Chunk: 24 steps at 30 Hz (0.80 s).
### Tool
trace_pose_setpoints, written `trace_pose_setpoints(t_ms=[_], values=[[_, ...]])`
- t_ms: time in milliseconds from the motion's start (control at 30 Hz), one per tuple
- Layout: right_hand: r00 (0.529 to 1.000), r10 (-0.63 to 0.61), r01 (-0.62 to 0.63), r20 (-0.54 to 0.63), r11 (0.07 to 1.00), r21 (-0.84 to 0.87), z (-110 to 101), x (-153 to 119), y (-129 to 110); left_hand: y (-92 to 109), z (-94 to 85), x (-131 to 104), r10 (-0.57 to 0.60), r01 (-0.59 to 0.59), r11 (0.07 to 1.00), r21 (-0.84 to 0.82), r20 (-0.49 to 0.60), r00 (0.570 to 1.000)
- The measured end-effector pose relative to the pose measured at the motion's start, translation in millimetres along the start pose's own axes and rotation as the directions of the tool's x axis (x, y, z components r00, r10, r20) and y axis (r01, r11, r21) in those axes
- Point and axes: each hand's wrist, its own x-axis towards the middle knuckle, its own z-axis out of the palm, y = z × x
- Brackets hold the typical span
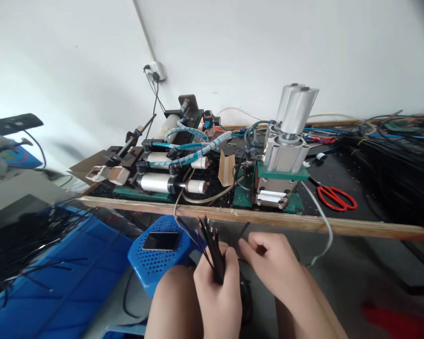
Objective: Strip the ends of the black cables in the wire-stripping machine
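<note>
My left hand (219,287) is wrapped round a bundle of black cables (214,252) above my lap. The cable ends point up and away from me, and several show reddish and pale tips. Just to the right, my right hand (268,259) has its thumb and index finger pinched together, with a short dark cable end (245,228) rising beside the fingertips. Both hands are below the front edge of the bench (268,220).
On the bench stand a pneumatic press (286,153) and horizontal cylinders (155,182). Red-handled scissors (335,197) lie at right, near black cables (385,174). A phone (160,241) rests on a blue stool (151,268). Left is a blue bin (102,263) with cables.
</note>
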Motion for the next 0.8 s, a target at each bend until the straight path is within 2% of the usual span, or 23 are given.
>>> trace_pose_setpoints(t_ms=[67, 133, 167, 233, 300, 367, 467, 667, 800], values=[[0.982, -0.116, 0.122, -0.148, 0.992, 0.034, -4.1, -5.1, -2.9, 0.4, -0.5, 0.5, 0.010, -0.010, 1.000, 0.007, -0.001, 1.000], [0.930, -0.225, 0.245, -0.292, 0.969, 0.033, -8.2, -9.9, -8.3, -0.2, -0.7, 0.8, 0.015, -0.015, 1.000, 0.007, 0.005, 1.000], [0.910, -0.268, 0.291, -0.318, 0.957, 0.025, -9.9, -11.7, -11.8, -0.4, -0.7, 0.8, 0.012, -0.012, 1.000, 0.003, 0.010, 1.000], [0.903, -0.344, 0.361, -0.257, 0.932, 0.022, -12.6, -14.1, -19.0, 0.2, -0.4, 0.6, -0.015, 0.015, 1.000, -0.016, 0.024, 1.000], [0.912, -0.388, 0.397, -0.132, 0.916, 0.050, -14.3, -14.8, -25.4, 1.9, -0.1, 0.2, -0.056, 0.058, 0.997, -0.041, 0.047, 0.997], [0.918, -0.393, 0.395, -0.044, 0.916, 0.071, -15.3, -14.5, -29.9, 3.3, -0.2, -0.4, -0.086, 0.089, 0.994, -0.059, 0.059, 0.995], [0.934, -0.355, 0.354, 0.037, 0.935, 0.029, -16.6, -13.9, -32.1, 2.7, -0.8, -1.0, -0.092, 0.093, 0.994, -0.056, 0.020, 0.996], [0.943, -0.328, 0.333, 0.060, 0.937, -0.104, -19.3, -14.7, -23.3, -0.2, 0.9, 1.5, -0.055, 0.051, 0.997, -0.062, -0.060, 0.997], [0.954, -0.290, 0.297, 0.072, 0.946, -0.130, -17.3, -14.6, -16.5, 1.0, 5.1, 2.1, -0.125, 0.121, 0.989, -0.082, -0.046, 0.991]])
